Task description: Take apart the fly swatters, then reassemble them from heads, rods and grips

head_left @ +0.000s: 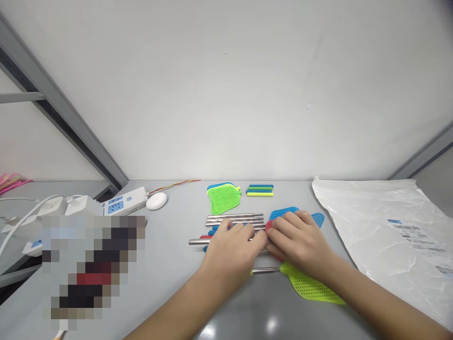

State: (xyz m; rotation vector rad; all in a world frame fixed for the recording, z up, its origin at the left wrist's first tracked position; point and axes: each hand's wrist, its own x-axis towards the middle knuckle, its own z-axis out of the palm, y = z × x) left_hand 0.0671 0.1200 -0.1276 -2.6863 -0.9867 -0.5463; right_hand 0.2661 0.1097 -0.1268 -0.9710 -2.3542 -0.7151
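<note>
My left hand [233, 243] and right hand [300, 243] meet over a red swatter head [269, 226] and the metal rod [198, 242] that runs from it. The rod's long axis lies left to right across the counter [170, 278], its free end pointing left, the red head at its right end under my right hand. My left fingers [256, 241] are together, pressed down on the rod; whether they truly grip it I cannot tell. My right fingers [279, 229] are curled over the red head, and I cannot tell if they clamp it.

Just beyond lie more rods [235, 218], parallel to mine. A blue swatter head [283, 213] peeks out past my right knuckles. A green swatter [307, 285] lies beneath my right wrist, its thin shaft pointing left. Farther back sit a green-and-blue stack of heads [222, 196] and coloured handle sleeves [260, 190]. A plastic bag [382, 226] covers the right; a power strip [123, 202] and white puck [156, 200] sit left. My hands hide the joint between rod and head, and a blurred patch masks the left.
</note>
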